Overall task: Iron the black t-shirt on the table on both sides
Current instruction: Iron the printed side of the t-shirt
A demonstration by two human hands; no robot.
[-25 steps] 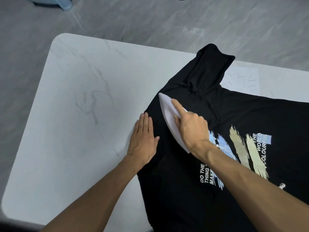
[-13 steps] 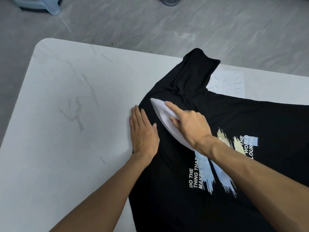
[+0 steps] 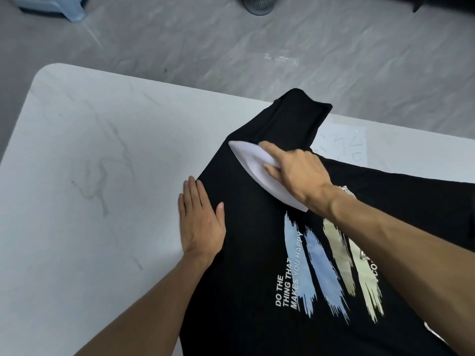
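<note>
shirt (image 3: 257,265) fabric lies print-side up across the lower right of the frame, spread on the white table (image 3: 90,176), its sleeve (image 3: 290,119) folded toward the upper middle and reaching the table's far edge. the left hand (image 3: 200,222) lies flat and released, fingers together and pointing up the frame, palm half on the table and half on the shirt's left edge; it seems placed there to pin the cloth so it does not drag or bunch under the iron. the right hand (image 3: 295,173) is closed around the white iron (image 3: 259,170), index finger stretched along its top toward the pointed tip, which aims at the upper left, just below the sleeve. that forearm crosses the printed stripes (image 3: 321,265) from the lower right, wrist low, likely to press the flat face down on the shoulder area. only this printed side is up, so the other side appears yet to be ironed.
</note>
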